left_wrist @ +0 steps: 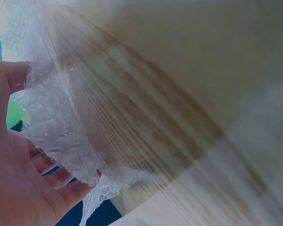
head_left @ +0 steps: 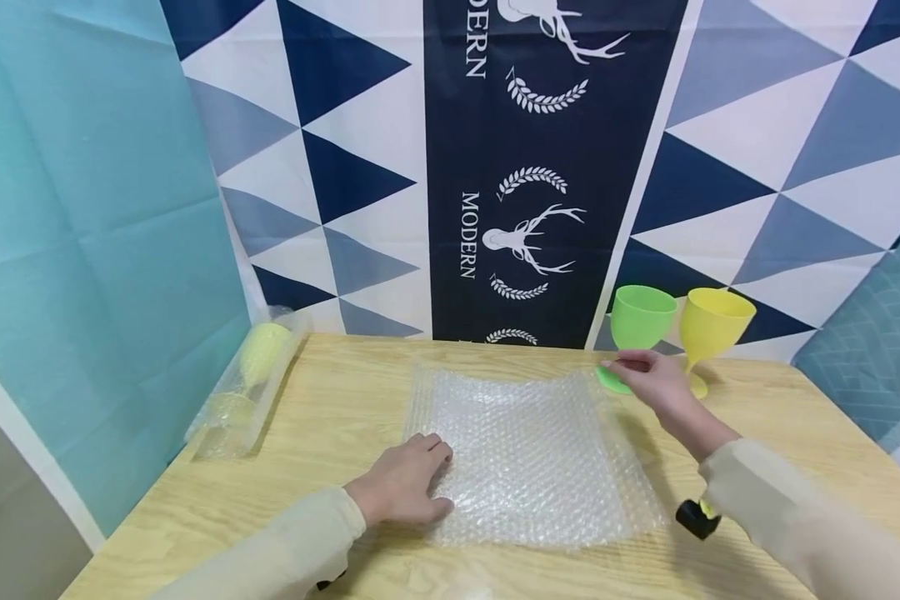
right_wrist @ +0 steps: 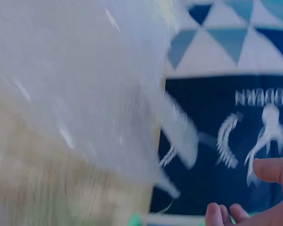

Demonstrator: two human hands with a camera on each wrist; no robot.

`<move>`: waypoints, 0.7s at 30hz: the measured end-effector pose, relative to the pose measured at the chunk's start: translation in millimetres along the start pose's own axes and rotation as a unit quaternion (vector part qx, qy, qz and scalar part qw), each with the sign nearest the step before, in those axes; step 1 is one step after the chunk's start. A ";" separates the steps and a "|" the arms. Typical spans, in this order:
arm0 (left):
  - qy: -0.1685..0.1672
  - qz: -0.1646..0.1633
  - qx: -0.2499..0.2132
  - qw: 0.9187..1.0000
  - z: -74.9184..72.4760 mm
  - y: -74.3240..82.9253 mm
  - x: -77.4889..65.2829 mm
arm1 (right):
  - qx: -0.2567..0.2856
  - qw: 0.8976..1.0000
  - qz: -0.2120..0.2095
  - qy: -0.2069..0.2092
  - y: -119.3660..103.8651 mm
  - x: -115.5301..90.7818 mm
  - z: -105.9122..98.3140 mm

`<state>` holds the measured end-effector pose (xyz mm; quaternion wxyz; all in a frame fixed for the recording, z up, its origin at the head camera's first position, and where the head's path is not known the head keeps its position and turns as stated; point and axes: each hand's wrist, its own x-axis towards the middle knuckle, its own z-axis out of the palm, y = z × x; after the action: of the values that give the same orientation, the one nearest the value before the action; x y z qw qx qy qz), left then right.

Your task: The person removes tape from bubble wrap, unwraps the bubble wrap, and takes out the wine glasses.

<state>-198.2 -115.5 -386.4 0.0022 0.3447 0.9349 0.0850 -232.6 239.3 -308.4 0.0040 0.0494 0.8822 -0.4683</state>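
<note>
A sheet of clear bubble wrap [head_left: 525, 450] lies spread on the wooden table. My left hand [head_left: 408, 483] rests at its left edge; in the left wrist view, the thumb and fingers of that hand [left_wrist: 33, 155] are spread along the wrap's edge [left_wrist: 61, 117]. At the back right stand a green plastic goblet [head_left: 641, 321] and a yellow goblet [head_left: 712, 325]. My right hand [head_left: 656, 385] is at the green goblet's stem, which it hides. In the right wrist view, the thumb and fingertips of this hand [right_wrist: 259, 197] are apart, with bits of green beside them.
At the table's left edge lies a pale yellow goblet [head_left: 262, 354] wrapped in clear bubble wrap. A small black object [head_left: 696, 518] with a yellow part shows under the right sleeve. A patterned cloth [head_left: 367, 167] hangs behind the table [head_left: 352, 375].
</note>
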 end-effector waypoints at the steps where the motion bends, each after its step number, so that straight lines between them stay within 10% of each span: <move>1: -0.002 -0.002 -0.001 1.000 0.2 0.0 -0.3 | -0.015 1.000 -0.014 0.002 -3.0 -5.2 5.1; 21: -0.007 -0.004 -0.013 1.000 0.4 -1.7 1.9 | -0.057 0.987 -0.093 -0.122 -1.8 -61.9 54.1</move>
<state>-200.7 -115.5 -387.0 0.0134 0.3413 0.9351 0.0946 -173.3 188.4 -334.0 0.0711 -0.0903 0.9012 -0.4178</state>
